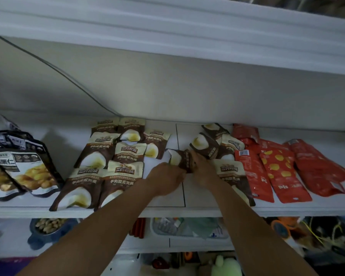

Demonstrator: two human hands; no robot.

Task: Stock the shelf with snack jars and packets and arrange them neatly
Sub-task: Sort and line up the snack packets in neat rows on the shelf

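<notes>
The brown packet (178, 157) was held mid-shelf, back from the front edge of the shelf (167, 211). It was gripped at its near end by the left hand (166, 177) and pinched at its side by the right hand (202, 170). It was judged light, soft and slippery, and best taken by its sealed edges. Rowed packets (112, 156) lay to the left and red packets (277, 168) toward the right end.

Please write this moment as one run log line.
left hand: holds brown packet | right hand: holds same packet | place: middle of white shelf
</notes>
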